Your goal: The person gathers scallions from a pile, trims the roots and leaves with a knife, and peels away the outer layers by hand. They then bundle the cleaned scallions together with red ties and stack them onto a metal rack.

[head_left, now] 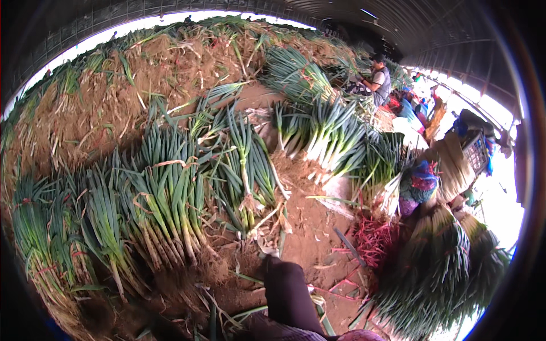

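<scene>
Neither of my hands shows clearly. A dark-clothed limb of mine (289, 295) reaches up from the lower edge, and no fingers can be made out at its far end. Just beyond it lies a loose clump of long green onions (244, 165), roots toward me. Left of that, a row of large green onion bundles (170, 199) leans with leaves away and soil-covered roots near. Red ties circle some bundles at the far left (42, 227). A tangle of red ties (375, 241) lies on the soil to the right of the limb.
A long heap of unsorted onions (142, 91) fills the back left. White-stemmed bundles (330, 133) lie mid-right, with more bundles (435, 267) at the lower right beside a netted blue and purple bag (418, 187). A person (380, 80) sits farther back. A crate (476, 153) stands at right.
</scene>
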A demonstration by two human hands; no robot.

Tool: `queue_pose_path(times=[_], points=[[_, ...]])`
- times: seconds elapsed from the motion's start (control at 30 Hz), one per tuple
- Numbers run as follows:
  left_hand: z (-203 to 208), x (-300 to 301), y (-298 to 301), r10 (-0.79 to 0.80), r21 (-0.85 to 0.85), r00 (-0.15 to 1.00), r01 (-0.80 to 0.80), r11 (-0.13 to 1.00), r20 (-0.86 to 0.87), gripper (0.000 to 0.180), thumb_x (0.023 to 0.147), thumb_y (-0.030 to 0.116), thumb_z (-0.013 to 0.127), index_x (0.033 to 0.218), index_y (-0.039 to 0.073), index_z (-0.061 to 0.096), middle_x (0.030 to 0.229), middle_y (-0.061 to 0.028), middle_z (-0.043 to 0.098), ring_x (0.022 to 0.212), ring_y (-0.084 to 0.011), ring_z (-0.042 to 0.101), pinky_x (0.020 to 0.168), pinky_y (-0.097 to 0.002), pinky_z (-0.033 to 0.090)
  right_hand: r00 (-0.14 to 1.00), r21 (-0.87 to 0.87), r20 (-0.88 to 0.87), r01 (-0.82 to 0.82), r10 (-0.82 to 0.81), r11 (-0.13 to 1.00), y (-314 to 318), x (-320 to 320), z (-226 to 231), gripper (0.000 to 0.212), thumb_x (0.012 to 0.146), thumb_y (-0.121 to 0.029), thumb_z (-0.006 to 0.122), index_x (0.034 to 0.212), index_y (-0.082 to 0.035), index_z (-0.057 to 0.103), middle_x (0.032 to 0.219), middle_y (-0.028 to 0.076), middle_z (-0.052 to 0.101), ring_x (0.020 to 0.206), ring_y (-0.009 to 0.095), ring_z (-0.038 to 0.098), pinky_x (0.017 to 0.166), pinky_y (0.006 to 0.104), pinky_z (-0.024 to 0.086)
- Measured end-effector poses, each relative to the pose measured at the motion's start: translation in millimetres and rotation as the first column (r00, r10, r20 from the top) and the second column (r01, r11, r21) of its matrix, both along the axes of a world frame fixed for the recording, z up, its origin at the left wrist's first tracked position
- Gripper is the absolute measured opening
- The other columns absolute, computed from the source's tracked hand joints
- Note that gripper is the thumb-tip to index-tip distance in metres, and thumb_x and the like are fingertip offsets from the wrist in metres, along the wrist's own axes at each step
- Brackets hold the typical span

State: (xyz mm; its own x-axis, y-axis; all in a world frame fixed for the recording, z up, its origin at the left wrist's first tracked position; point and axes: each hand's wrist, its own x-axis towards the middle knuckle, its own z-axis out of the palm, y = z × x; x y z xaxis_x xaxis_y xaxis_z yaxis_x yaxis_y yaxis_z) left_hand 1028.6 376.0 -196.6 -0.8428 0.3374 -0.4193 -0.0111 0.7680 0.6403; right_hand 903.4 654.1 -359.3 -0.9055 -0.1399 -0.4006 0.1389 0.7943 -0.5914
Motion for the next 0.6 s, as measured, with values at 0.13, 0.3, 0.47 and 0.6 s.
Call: queue_pose_path(times=[0.13, 0.3, 0.47, 0.6], points=[[4.9, -17.1, -18.1, 0.017, 0.018, 0.999, -0.018, 1.0, 0.043, 0.029, 0.092, 0.026, 0.049, 0.105, 0.004, 0.063, 0.091, -0.0198, 0.066, 0.086, -0.0345, 0.064, 0.076, -0.0399, 0.05, 0.999, 0.053, 0.015, 0.037, -0.038, 0.998, -31.0, -52.8, -13.2, 0.032, 0.091, -0.03, 0.052, 0.107, -0.003, 0.059, 0.082, 0.004, 0.059, 0.061, 0.014, 0.051, 0.052, 0.0256, 0.04], [5.6, -18.6, -19.3, 0.01, 0.016, 0.998, -0.011, 1.0, 0.065, 0.029, 0.091, 0.027, 0.049, 0.106, 0.005, 0.063, 0.091, -0.0195, 0.066, 0.087, -0.0351, 0.064, 0.077, -0.0408, 0.05, 0.997, 0.044, 0.037, 0.067, -0.068, 0.997, -33.2, -70.6, -18.1, 0.031, 0.091, -0.029, 0.052, 0.107, -0.004, 0.06, 0.084, 0.003, 0.059, 0.064, 0.014, 0.052, 0.055, 0.0249, 0.041], [-7.4, 33.1, -4.9, 0.039, -0.035, 0.999, -0.039, 0.999, 0.016, 0.029, 0.091, 0.028, 0.049, 0.106, 0.007, 0.062, 0.092, -0.0192, 0.066, 0.087, -0.0357, 0.064, 0.078, -0.0417, 0.049, 0.996, -0.072, 0.083, -0.014, 0.02, 0.997, -1.3, -9.3, -22.7, 0.03, 0.091, -0.028, 0.052, 0.108, -0.004, 0.06, 0.085, 0.003, 0.06, 0.068, 0.013, 0.053, 0.058, 0.0241, 0.042], [-23.7, 78.2, 30.8, -0.082, -0.046, 0.992, 0.077, 0.996, -0.099, 0.03, 0.091, 0.029, 0.049, 0.107, 0.008, 0.062, 0.092, -0.0189, 0.066, 0.088, -0.0361, 0.063, 0.078, -0.0424, 0.049, 0.964, -0.158, 0.257, 0.116, -0.073, 0.981, 133.1, 103.0, -6.4, 0.03, 0.091, -0.027, 0.052, 0.108, -0.005, 0.061, 0.087, 0.002, 0.06, 0.07, 0.013, 0.054, 0.061, 0.0235, 0.043]])
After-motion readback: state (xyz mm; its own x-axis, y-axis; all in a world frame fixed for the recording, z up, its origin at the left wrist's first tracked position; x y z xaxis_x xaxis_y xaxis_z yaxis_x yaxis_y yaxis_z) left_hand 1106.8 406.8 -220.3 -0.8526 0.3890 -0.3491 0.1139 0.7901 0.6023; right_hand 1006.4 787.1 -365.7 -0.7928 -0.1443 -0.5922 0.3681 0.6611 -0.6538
